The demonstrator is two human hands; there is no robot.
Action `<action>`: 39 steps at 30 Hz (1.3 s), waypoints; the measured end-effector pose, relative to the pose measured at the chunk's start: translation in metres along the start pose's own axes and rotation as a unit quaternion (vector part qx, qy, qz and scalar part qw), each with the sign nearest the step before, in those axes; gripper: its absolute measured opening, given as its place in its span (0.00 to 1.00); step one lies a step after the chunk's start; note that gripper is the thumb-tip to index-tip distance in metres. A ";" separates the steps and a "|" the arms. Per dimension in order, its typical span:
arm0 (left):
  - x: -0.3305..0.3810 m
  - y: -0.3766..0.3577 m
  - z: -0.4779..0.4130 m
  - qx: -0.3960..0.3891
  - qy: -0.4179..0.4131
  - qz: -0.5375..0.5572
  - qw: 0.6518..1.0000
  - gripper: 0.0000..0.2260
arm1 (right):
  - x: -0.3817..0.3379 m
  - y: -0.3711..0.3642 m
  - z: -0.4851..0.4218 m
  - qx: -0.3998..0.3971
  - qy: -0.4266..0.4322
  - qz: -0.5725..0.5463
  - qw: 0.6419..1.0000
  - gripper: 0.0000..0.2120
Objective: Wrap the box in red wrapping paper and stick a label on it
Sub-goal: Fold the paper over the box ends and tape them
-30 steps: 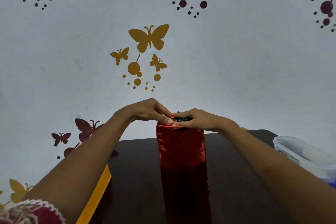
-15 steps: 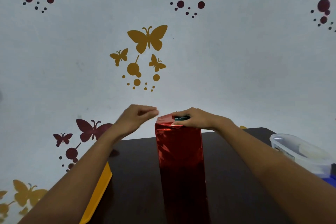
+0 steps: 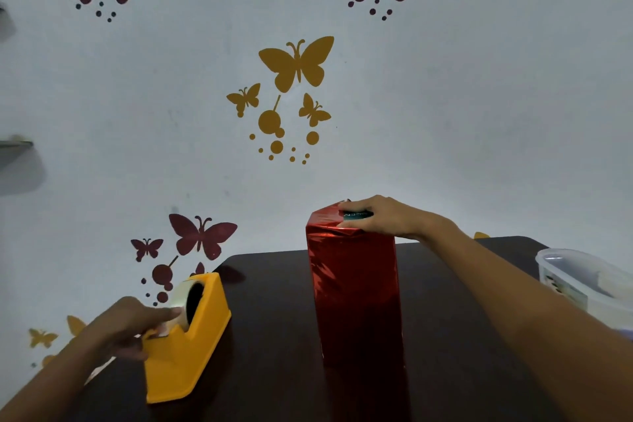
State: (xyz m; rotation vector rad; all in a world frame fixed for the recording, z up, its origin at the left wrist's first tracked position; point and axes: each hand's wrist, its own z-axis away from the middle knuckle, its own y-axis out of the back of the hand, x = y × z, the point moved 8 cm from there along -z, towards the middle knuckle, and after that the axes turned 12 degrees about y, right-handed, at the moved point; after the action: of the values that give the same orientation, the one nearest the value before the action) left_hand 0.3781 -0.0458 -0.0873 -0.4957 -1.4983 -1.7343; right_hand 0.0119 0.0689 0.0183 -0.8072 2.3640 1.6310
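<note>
Dim, soft – fisheye-warped edges

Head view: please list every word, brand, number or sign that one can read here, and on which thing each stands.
Pale letters on the dark green patch at the top of the tall box in shiny red wrapping paper: blurred, cannot be read.
On the clear plastic tub, the printed label: too blurred to read.
On the yellow plastic tape dispenser: no text shows.
</note>
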 end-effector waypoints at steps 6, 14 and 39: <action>-0.019 -0.010 0.003 -0.121 0.129 0.170 0.969 0.12 | -0.002 0.000 0.001 -0.001 0.012 -0.002 1.000 0.24; -0.030 -0.018 0.018 -0.160 0.119 0.312 0.929 0.17 | -0.008 -0.001 0.001 0.004 0.026 0.018 0.999 0.22; -0.046 -0.040 0.033 -0.117 -0.011 0.441 0.890 0.19 | -0.019 -0.004 0.011 0.018 0.002 -0.075 0.997 0.60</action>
State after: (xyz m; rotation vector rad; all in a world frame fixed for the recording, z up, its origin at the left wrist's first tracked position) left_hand 0.3701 0.0000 -0.1383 -1.1187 -0.8354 -1.1560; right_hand 0.0282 0.0845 0.0192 -0.9568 2.2668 1.5255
